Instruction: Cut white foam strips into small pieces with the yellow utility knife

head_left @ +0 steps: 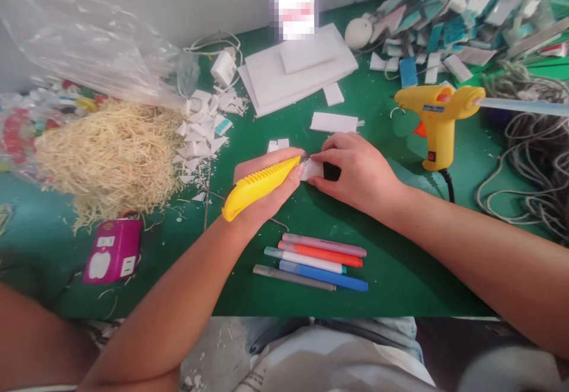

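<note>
My left hand [271,193] is closed round a yellow utility knife [258,185], its tip pointing right toward a small white foam piece [312,169]. My right hand [355,169] pinches that foam piece against the green table [391,261], fingers curled over it and something dark beside it. The knife tip meets the foam's left edge. Both forearms reach in from the bottom of the view.
Several coloured markers [315,258] lie just in front of my hands. A yellow glue gun [438,119] stands at right, by tangled cords [528,161]. White foam sheets [297,69] and scraps sit behind; a heap of straw-like shreds [111,155] and a magenta box [113,249] lie left.
</note>
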`<state>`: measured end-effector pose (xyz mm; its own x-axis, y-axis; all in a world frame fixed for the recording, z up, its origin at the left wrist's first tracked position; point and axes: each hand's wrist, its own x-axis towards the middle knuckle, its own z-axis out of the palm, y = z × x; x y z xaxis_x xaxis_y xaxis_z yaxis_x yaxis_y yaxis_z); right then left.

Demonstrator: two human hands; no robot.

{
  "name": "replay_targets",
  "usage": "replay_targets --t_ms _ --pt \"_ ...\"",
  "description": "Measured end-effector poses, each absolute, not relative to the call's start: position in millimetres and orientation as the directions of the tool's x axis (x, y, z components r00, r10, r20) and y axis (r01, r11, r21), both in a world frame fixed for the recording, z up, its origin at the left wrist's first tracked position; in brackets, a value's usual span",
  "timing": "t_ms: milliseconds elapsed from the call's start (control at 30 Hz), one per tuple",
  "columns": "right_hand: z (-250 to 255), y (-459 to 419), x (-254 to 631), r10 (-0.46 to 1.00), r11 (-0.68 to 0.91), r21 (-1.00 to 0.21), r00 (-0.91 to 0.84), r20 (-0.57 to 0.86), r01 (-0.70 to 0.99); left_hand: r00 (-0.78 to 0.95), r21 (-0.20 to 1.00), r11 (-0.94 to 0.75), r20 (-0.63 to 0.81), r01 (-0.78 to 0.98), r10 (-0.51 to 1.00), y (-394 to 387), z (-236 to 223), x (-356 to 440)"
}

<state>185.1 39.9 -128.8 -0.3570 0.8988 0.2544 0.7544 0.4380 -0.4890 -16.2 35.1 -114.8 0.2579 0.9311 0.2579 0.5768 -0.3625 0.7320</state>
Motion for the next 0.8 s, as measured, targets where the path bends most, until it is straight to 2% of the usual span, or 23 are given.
replay_targets --t_ms 200,467,667,800 --pt "-129.2 40.5 185.8 0.897 0.441 -0.494 -0.362 0.253 0.749 0.234 0.785 -0.299 0.2 0.543 0.951 35.4 -115.5 -17.8" --pt "-131.9 41.2 186.4 0.892 0.451 -0.502 -0.362 0.27 0.738 0.255 0.704 -0.373 0.272 0.605 0.928 31.8 -112.8 -14.9" --pt "-129.1 39.8 185.7 0.895 0.447 -0.497 -0.364 0.259 0.744 0.28 0.686 -0.412 0.303 0.599 0.911 33.3 -113.9 -14.9" --pt "-130.1 40.6 187.0 0.893 0.451 -0.522 -0.365 0.265 0.724 0.23 0.69 -0.396 0.325 0.606 0.917 30.7 -112.8 -16.1"
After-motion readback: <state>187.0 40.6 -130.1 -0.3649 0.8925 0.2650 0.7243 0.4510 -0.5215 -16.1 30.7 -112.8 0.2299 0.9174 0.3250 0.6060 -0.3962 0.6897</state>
